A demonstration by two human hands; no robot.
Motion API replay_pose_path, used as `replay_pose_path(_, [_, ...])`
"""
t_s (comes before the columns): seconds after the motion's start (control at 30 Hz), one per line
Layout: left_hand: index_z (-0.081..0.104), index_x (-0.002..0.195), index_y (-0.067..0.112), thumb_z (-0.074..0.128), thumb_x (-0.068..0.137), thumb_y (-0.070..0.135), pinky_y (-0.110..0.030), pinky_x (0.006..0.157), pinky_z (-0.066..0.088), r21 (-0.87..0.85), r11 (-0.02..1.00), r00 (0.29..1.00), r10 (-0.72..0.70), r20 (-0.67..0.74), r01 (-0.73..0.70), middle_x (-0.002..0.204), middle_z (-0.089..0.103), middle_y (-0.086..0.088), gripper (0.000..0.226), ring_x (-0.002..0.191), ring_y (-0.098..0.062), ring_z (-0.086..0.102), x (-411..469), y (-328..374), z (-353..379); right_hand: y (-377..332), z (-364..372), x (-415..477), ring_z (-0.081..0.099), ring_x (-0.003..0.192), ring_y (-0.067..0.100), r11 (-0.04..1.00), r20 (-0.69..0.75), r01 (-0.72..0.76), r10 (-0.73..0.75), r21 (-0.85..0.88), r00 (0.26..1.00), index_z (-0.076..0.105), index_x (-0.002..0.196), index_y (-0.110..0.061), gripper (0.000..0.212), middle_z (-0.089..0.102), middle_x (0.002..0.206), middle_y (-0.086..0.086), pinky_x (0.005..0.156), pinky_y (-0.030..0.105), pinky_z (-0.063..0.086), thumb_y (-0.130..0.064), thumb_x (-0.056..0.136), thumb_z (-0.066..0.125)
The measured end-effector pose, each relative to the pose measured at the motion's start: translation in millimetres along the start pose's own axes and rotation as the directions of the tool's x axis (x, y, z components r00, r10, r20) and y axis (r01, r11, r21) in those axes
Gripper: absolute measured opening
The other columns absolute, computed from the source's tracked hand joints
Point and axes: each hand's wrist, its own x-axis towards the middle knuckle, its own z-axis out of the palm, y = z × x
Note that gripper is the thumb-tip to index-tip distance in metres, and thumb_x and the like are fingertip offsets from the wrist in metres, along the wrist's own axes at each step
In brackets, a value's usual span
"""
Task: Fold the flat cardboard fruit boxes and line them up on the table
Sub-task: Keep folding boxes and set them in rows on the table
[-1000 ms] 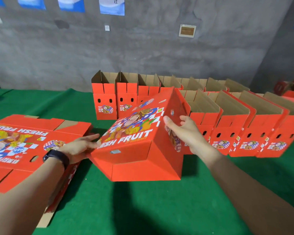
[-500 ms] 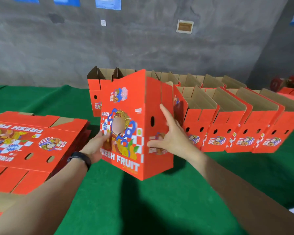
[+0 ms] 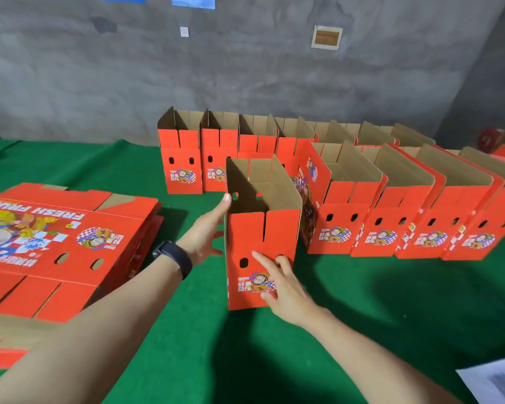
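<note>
One box [image 3: 247, 234], mouth up, narrow end nearest

An open-topped red cardboard fruit box [image 3: 261, 228] stands upright on the green-covered bench [image 3: 187, 330]. The left hand [image 3: 206, 236] lies flat against its left wall, and the right hand [image 3: 285, 287] touches its front with straight fingers [image 3: 261, 258]. A stack of flat red boxes [image 3: 56, 243] lies to the left. Rows of folded red boxes [image 3: 391, 225] stand behind and to the right.

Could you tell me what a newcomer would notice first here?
An upright, open-topped red box stands mid-table, the left hand against its left side, the right hand touching its front. Rows of folded boxes stand behind and to its right; a stack of flat boxes lies at left on the green table.
</note>
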Motion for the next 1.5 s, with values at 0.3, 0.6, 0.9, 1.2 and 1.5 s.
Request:
replay_pose_path(0.3, [0.042, 0.14, 0.014, 0.047, 0.097, 0.031, -0.037, 0.071, 0.057, 0.38, 0.917, 0.976, 0.178, -0.125, -0.119, 0.123, 0.059, -0.011, 0.047, 0.088, -0.026, 0.064, -2, 9, 3, -2, 35, -19, 0.03, 0.136, 0.039, 0.915, 0.068, -0.145, 0.183, -0.377, 0.981, -0.016, 0.13, -0.068, 0.1, -0.022, 0.155, 0.017, 0.093, 0.038, 0.045, -0.001, 0.089, 0.046])
replay_pose_path(0.6, [0.059, 0.112, 0.011, 0.036, 0.102, 0.017, -0.038, 0.071, 0.06, 0.389, 0.89, 0.963, 0.269, -0.031, -0.237, 0.101, 0.065, -0.01, 0.025, 0.079, -0.025, 0.066, 21, 24, 8, 8, 21, 20, 0.02, 0.139, 0.041, 0.839, 0.075, -0.189, 0.263, -0.51, 0.962, -0.014, 0.143, -0.054, 0.099, -0.011, 0.153, 0.028, 0.11, 0.041, 0.032, -0.009, 0.088, 0.054])
replay_pose_path(0.9, [0.032, 0.147, 0.018, 0.039, 0.101, 0.012, -0.041, 0.096, 0.049, 0.648, 0.679, 0.916, 0.395, 0.075, -0.346, 0.14, 0.049, -0.013, 0.047, 0.119, -0.035, 0.055, 86, 54, 52, 51, -16, 75, 0.023, 0.138, 0.041, 0.746, 0.026, -0.338, 0.429, -0.574, 0.903, -0.015, 0.143, -0.054, 0.103, -0.009, 0.152, 0.031, 0.114, 0.041, 0.025, -0.008, 0.084, 0.057])
replay_pose_path(1.2, [0.066, 0.115, 0.005, 0.054, 0.091, 0.006, -0.021, 0.106, 0.024, 0.851, 0.31, 0.882, 0.352, 0.313, -0.425, 0.154, 0.028, -0.011, 0.026, 0.146, -0.016, 0.015, 137, 65, 95, 105, -40, 103, 0.027, 0.13, 0.047, 0.625, -0.057, -0.304, 0.383, -0.719, 0.922, -0.027, 0.137, -0.055, 0.103, 0.009, 0.15, 0.024, 0.112, 0.05, 0.021, -0.017, 0.087, 0.055])
replay_pose_path(1.5, [0.048, 0.137, 0.027, 0.064, 0.083, 0.014, -0.032, 0.104, 0.038, 0.913, 0.153, 0.85, 0.447, 0.278, -0.379, 0.159, -0.003, -0.014, 0.057, 0.128, -0.035, 0.046, 161, 60, 104, 112, -41, 118, 0.053, 0.1, 0.034, 0.733, -0.037, -0.339, 0.395, -0.59, 0.918, -0.006, 0.141, -0.056, 0.095, 0.018, 0.139, 0.021, 0.08, 0.039, 0.048, -0.001, 0.088, 0.05])
